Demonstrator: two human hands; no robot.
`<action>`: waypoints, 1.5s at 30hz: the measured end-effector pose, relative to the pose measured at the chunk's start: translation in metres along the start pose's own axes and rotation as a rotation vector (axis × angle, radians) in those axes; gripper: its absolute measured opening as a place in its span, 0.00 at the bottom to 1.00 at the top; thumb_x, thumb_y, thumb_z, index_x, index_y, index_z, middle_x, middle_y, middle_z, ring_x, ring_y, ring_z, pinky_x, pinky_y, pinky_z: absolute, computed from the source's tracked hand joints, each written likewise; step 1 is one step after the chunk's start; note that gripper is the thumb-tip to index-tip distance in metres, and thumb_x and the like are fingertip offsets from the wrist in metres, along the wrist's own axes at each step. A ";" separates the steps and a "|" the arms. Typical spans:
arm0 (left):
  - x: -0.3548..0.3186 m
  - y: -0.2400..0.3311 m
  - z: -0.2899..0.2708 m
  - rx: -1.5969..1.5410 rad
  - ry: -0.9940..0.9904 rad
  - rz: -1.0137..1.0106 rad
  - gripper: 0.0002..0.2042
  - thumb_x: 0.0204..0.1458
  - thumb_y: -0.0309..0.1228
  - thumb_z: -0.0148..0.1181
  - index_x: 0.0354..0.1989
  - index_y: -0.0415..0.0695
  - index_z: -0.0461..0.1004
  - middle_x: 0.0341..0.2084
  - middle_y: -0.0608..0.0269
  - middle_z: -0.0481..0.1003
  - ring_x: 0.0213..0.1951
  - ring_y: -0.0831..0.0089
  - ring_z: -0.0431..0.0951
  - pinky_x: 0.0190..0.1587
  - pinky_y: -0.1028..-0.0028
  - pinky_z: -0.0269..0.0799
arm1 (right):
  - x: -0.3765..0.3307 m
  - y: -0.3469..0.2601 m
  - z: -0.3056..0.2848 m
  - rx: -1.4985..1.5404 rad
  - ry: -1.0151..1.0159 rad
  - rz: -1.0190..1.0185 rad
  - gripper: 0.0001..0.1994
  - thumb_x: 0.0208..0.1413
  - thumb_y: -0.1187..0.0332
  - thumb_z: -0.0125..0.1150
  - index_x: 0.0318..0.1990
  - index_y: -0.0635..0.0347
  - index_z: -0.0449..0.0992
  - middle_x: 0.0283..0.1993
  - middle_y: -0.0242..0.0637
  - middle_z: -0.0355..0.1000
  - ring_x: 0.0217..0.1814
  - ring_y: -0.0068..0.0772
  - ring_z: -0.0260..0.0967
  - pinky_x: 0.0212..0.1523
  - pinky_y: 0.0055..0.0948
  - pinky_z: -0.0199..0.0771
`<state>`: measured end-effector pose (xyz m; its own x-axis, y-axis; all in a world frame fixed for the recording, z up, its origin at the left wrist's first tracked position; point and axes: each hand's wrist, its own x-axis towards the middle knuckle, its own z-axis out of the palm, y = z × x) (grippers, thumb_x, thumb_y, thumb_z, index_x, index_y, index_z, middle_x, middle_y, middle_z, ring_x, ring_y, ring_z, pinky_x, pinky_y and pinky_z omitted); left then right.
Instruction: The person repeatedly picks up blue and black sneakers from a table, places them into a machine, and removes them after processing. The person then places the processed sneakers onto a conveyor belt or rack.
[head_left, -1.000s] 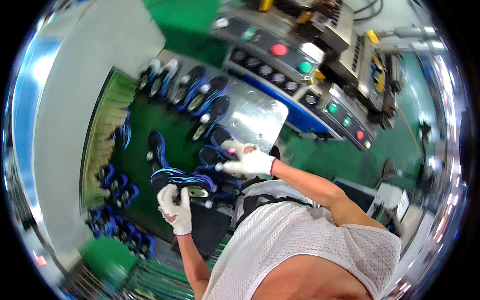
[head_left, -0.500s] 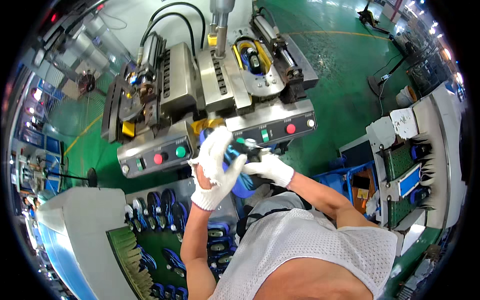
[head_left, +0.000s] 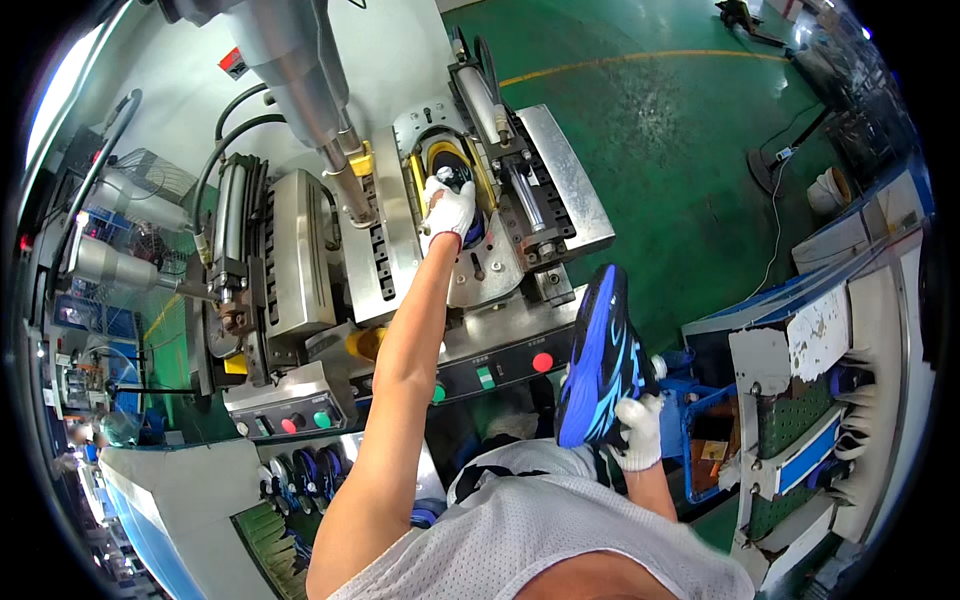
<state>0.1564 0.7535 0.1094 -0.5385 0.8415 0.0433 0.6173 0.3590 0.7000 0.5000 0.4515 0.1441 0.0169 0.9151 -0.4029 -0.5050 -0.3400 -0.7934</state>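
My right hand [head_left: 640, 432], in a white glove, grips a blue, black and light-blue sports shoe [head_left: 598, 365] by its side, near the heel end. The blue sole faces left, and the shoe stands upright in front of the machine's panel. My left hand [head_left: 447, 208], also gloved, reaches far forward into the press. Its fingers are closed around the top of another shoe [head_left: 472, 232], which sits in the yellow-edged cradle [head_left: 481, 190]. The glove hides much of that shoe.
A thick metal cylinder [head_left: 290, 75] hangs over the press, left of my forearm. Red and green buttons line the control panel [head_left: 505, 372]. Shoes on a conveyor [head_left: 305, 475] lie at lower left; a brush-edged rack [head_left: 800, 440] stands right. A blue cart [head_left: 690, 450] is beside my right hand.
My hands, together on one shoe before, are now apart. My left hand has gone forward to the shoe in the press. My right hand has carried its shoe right and turned it upright.
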 end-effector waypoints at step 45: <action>-0.470 -0.356 -0.105 -0.158 0.736 -1.045 0.41 0.49 0.44 0.70 0.69 0.44 0.57 0.61 0.45 0.67 0.59 0.46 0.72 0.61 0.51 0.67 | 0.121 0.112 0.292 -1.103 -0.815 -0.943 0.46 0.58 0.50 0.67 0.74 0.71 0.53 0.77 0.59 0.52 0.78 0.53 0.54 0.74 0.43 0.59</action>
<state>0.1295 0.1878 -0.0848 -0.9419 -0.2465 -0.2281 -0.3340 0.6153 0.7141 0.1937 0.5872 0.1403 -0.6626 0.6201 0.4200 0.2381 0.7061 -0.6669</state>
